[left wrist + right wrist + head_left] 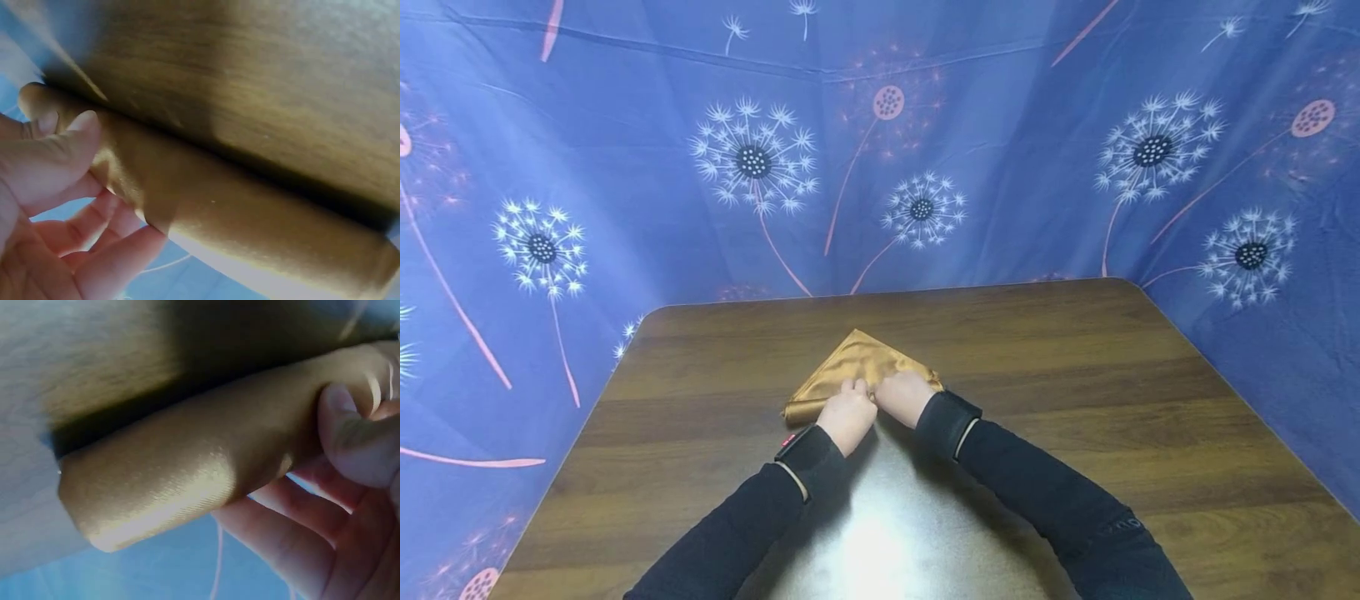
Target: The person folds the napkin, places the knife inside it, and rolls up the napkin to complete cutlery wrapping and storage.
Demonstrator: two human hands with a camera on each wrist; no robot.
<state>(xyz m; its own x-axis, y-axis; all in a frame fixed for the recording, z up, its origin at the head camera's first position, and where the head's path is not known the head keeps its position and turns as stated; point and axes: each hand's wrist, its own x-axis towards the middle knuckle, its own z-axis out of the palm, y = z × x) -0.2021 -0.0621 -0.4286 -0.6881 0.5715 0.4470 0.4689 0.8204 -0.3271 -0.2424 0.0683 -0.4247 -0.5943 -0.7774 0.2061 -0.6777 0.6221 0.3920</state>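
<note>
A shiny golden satin cloth [855, 357] lies on the wooden table, folded so that a pointed corner faces away from me. Its near edge is rolled into a thick tube. My left hand [847, 415] holds the roll near its middle, thumb on the near side and fingers round the far side in the left wrist view. Close beside it, my right hand [904, 397] grips the same roll with thumb and fingers. The smooth rolled cloth [156, 481] extends beyond the right fingers to its end. In the head view the hands hide the roll's middle.
The brown wood-grain table [1037, 358] has rounded far corners and a bright glare near its front. A blue curtain [1000, 167] with dandelion prints hangs behind it and along both sides. Dark sleeves and wrist bands cover both forearms.
</note>
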